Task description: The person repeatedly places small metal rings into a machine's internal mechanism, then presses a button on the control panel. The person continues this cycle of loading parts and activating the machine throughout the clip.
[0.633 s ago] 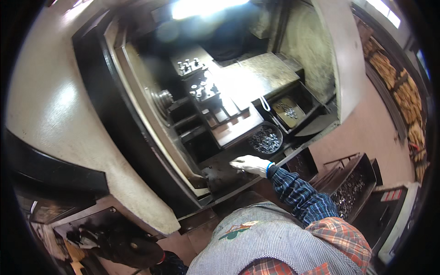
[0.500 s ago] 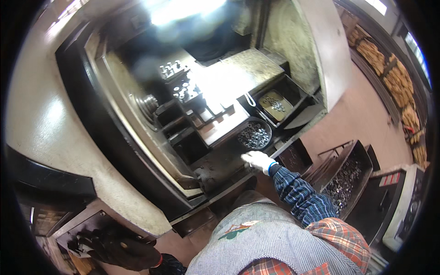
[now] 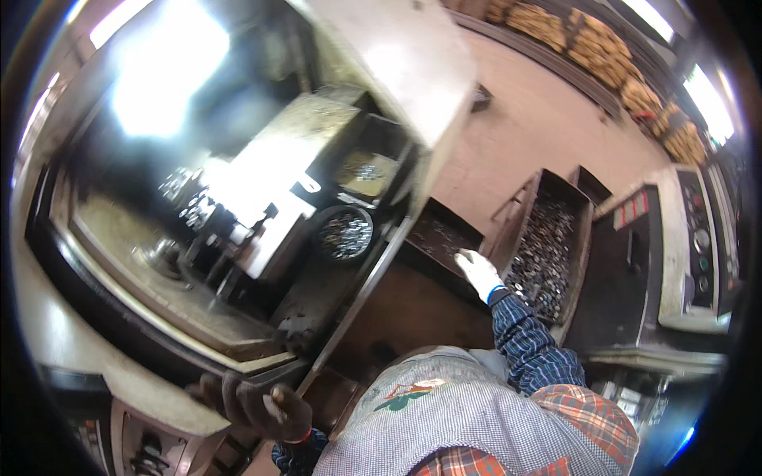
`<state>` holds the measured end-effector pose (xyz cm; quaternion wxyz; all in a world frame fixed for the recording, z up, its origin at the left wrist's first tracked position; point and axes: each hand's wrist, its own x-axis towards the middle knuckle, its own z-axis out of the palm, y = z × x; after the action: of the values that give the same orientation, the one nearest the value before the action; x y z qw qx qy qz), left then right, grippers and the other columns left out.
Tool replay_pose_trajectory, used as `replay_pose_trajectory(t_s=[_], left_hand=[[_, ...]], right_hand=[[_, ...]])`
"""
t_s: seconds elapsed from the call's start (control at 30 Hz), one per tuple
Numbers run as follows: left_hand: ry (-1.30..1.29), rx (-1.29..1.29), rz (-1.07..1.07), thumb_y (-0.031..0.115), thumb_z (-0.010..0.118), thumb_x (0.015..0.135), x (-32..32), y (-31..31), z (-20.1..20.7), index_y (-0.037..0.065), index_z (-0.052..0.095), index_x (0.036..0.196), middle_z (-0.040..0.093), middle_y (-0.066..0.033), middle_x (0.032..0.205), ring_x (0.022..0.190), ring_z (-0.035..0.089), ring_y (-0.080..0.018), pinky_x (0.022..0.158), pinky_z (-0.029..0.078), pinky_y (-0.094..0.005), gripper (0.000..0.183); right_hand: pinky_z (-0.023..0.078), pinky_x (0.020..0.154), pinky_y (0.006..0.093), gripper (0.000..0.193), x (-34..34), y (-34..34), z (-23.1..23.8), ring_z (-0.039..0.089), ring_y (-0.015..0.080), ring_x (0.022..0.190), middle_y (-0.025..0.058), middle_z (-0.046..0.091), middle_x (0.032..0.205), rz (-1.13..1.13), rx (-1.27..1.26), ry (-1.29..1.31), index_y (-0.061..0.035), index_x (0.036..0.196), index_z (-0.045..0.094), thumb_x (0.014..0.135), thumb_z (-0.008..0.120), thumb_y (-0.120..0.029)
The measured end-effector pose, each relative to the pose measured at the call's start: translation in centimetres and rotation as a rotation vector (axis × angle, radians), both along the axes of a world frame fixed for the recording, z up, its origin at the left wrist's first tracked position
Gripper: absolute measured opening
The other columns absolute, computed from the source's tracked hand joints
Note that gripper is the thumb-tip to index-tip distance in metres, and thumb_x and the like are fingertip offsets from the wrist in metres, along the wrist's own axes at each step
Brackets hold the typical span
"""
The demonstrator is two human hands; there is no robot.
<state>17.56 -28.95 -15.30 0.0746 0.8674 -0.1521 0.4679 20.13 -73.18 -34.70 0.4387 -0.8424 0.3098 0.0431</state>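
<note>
My right hand (image 3: 478, 274), in a white glove, reaches out with fingers drawn together at the edge of a dark metal tray (image 3: 429, 252). Whether anything small is between the fingertips, I cannot make out. Just beyond my right wrist stands a long bin (image 3: 578, 258) heaped with small metal parts (image 3: 546, 254). My left hand (image 3: 258, 408), in a dark glove, is at lower left beside the machine's front edge. Its fingers are bent and apart, slightly blurred, and no held thing shows.
The machine's opening at left holds a round bowl (image 3: 322, 238) of shiny metal rings (image 3: 347, 232) and a yellowish tray (image 3: 353, 189) with small parts. Glare washes out its upper part. A control panel (image 3: 700, 246) stands at right. Stacked filled sacks (image 3: 540, 28) line the far wall.
The view has turned to the right. My right hand has moved from the bowl to the dark tray. My left hand has left the panel at lower left and come nearer the machine's edge.
</note>
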Motion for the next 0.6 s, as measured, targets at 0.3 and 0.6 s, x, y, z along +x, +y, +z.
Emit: replay_pose_trajectory(t_s=[0.3,0.6], left_hand=[[0.716,-0.318,-0.678,0.032,0.077,0.085,3.7,-21.5,-6.9,0.000,0.034,0.150,0.048,-0.0247,0.143,0.127,0.053,-0.0395,0.105,0.045,-0.0422,0.084],[1.277,0.168,-0.880,0.051,0.075,0.081,-1.2,-40.3,-13.8,0.007,0.034,0.152,0.037,-0.0216,0.154,0.136,0.045,-0.0392,0.107,0.044,-0.0462,0.093]], right_hand=[[0.044,0.105,0.0454,0.071,-22.9,-17.6,-8.4,0.053,0.0402,0.128,0.0302,0.050,0.140,-0.471,-0.352,0.507,-0.0053,0.144,0.046,0.089,0.062,-0.049],[0.051,0.096,0.0475,0.073,-23.6,-19.7,-10.7,0.061,0.0387,0.115,0.0247,0.058,0.128,-0.122,-0.373,0.562,-0.0144,0.149,0.036,0.089,0.062,-0.047]])
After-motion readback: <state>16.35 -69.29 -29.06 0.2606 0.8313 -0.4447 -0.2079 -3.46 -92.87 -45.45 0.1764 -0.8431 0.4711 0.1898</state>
